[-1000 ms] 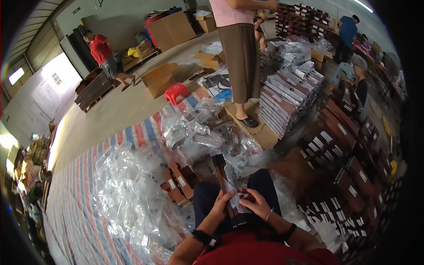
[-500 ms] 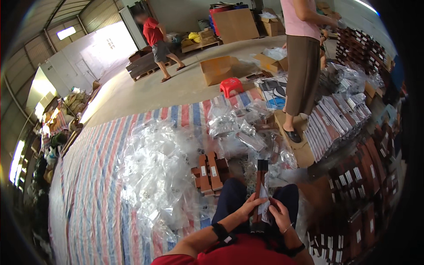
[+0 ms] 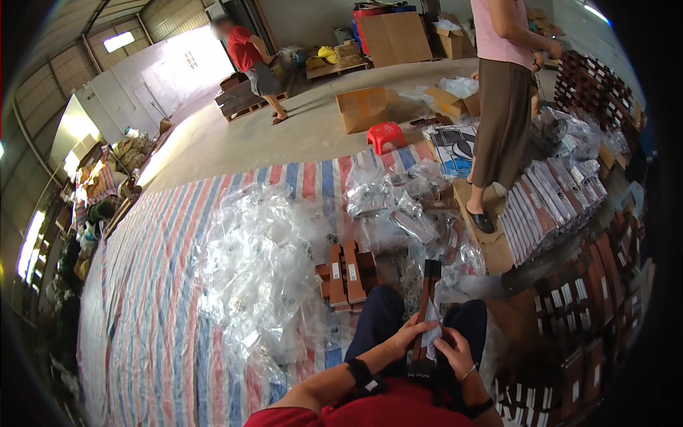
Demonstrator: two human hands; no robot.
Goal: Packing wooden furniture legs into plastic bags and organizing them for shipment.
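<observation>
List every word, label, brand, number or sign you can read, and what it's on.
None legible.
White labels on the stacked brown pieces: too small.
Dark marks on the clear plastic bags: too small.
White patches on the dark stacks at right: too small.
White sheet on the held brown piece: no print discernible.

You wear a red short-sleeved shirt (image 3: 370, 410) and dark navy trousers (image 3: 377, 313). Your left forearm (image 3: 320, 388) has a black band (image 3: 359, 370) with a small pale patch (image 3: 371, 386); your right forearm (image 3: 472, 388) has a thin bracelet (image 3: 469, 371) and another dark strap (image 3: 477, 408).
</observation>
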